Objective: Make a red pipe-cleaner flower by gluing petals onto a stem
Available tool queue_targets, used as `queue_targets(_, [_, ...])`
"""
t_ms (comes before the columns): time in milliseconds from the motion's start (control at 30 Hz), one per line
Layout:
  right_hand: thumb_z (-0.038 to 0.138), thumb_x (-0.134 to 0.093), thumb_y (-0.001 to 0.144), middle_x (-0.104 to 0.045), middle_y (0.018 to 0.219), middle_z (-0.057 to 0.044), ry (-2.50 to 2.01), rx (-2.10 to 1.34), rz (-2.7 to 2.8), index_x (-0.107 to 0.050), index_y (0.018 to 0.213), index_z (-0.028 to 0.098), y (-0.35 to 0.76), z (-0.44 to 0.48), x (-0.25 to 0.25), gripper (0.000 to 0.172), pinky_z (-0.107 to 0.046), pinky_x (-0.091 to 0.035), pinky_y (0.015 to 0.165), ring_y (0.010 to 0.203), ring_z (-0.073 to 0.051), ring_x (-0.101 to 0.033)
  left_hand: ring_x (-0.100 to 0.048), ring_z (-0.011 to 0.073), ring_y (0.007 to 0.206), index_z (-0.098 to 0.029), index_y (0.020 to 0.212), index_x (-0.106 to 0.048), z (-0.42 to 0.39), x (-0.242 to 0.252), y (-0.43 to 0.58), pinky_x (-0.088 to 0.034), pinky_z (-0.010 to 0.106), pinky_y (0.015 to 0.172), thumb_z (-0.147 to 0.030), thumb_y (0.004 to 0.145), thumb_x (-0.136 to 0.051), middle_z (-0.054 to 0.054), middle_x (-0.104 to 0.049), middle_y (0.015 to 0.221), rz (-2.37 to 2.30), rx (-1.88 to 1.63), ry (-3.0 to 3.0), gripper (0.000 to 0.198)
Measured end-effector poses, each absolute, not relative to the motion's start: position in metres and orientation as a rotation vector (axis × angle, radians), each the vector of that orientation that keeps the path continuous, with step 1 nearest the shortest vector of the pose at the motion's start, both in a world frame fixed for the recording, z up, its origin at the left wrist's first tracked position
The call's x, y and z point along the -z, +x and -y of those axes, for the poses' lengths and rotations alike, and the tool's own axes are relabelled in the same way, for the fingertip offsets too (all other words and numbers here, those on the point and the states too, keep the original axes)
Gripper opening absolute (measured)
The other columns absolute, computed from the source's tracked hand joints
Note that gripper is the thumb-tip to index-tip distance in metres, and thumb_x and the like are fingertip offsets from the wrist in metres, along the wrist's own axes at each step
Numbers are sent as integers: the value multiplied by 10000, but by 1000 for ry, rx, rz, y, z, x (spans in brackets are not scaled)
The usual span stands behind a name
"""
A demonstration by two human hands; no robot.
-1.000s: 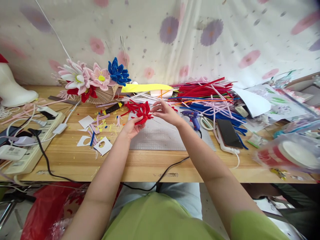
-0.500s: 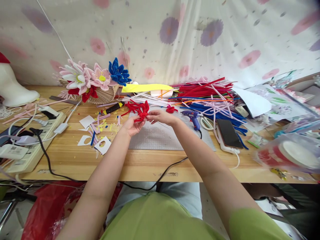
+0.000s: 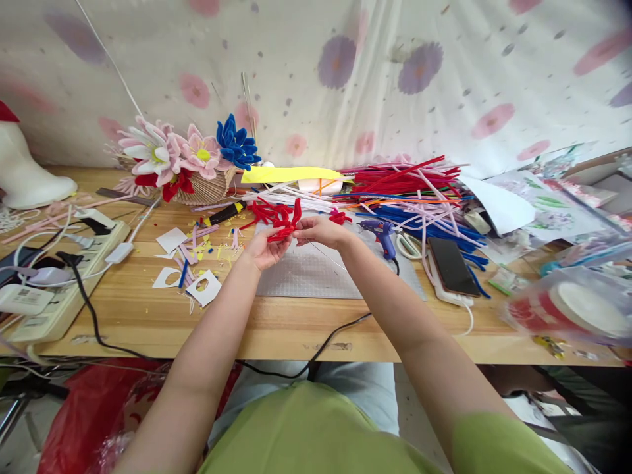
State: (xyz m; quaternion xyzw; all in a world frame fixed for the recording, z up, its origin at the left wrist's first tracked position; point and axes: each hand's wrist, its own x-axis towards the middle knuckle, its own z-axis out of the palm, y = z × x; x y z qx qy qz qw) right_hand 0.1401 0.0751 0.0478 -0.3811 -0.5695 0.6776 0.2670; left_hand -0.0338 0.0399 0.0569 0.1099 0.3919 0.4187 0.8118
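Note:
My left hand point(image 3: 269, 250) is closed around a red pipe-cleaner flower point(image 3: 295, 214), its fuzzy looped petals pointing up and away. The fingertips of my right hand point(image 3: 318, 232) are pinched together against the flower's right side. From under those fingers a thin wire point(image 3: 330, 258) trails down to the right over the grey mat point(image 3: 296, 280). Where wire and petals meet is hidden by the fingers. Behind my hands lie more red pipe-cleaner pieces point(image 3: 261, 212), and a small red piece point(image 3: 340, 217) rests just beyond my right hand.
A purple glue gun point(image 3: 382, 237) and a phone point(image 3: 451, 265) lie to the right. Bundled pipe cleaners point(image 3: 405, 178) fill the back. Finished flowers point(image 3: 197, 155) stand back left, near scraps, white cards point(image 3: 203, 288) and a power strip point(image 3: 99, 270). A black cord point(image 3: 340, 327) crosses the table edge.
One red petal now stands more upright above my fingers, and the flower has turned slightly in my left hand. The thin wire shows more clearly below my right hand.

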Motion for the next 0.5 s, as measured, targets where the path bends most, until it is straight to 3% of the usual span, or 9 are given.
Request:
queue_targets(133, [163,-755,674,-619,699,18,-970,-1925,1408,-609,740,131,141,-76,-48,163,-243,-504,711,648,-71,-579,-634,156,610,-66,970,-635,-36,-42,-38,-476,211,444,-300,841,-467,111,-674,734,-670,-883,285,316])
queue_targets(233, [155,-740,706,-590,619,33,-937,-2020,1276,-588,722,133,143,-76,-49,154,-263,-514,718,587,-66,-551,-561,105,547,-81,933,-644,-30,-28,-33,-420,194,422,-273,817,-499,78,-656,744,-675,-934,350,267])
queue_targets(333, [170,-708,755,-560,564,37,-925,-2123,1198,-575,711,132,144,-77,-49,145,-248,-516,696,562,-64,-537,-442,33,470,-131,848,-650,-27,-20,-20,-325,145,408,-188,741,-656,-18,-585,646,-777,-1133,494,121])
queue_targets(400, [187,-698,771,-547,556,39,-900,-2202,1178,-567,704,127,145,-77,-49,159,-225,-510,657,551,-60,-529,-400,11,465,-131,750,-632,-28,-20,-11,-292,136,421,-187,675,-745,-37,-564,629,-756,-1212,583,146])
queue_targets(500, [211,-710,765,-510,545,56,-826,-2324,1165,-553,702,124,145,-78,-46,190,-204,-502,603,520,-50,-499,-468,24,511,-126,713,-631,-32,-21,-3,-266,152,432,-250,628,-797,-25,-583,626,-728,-1220,655,223])
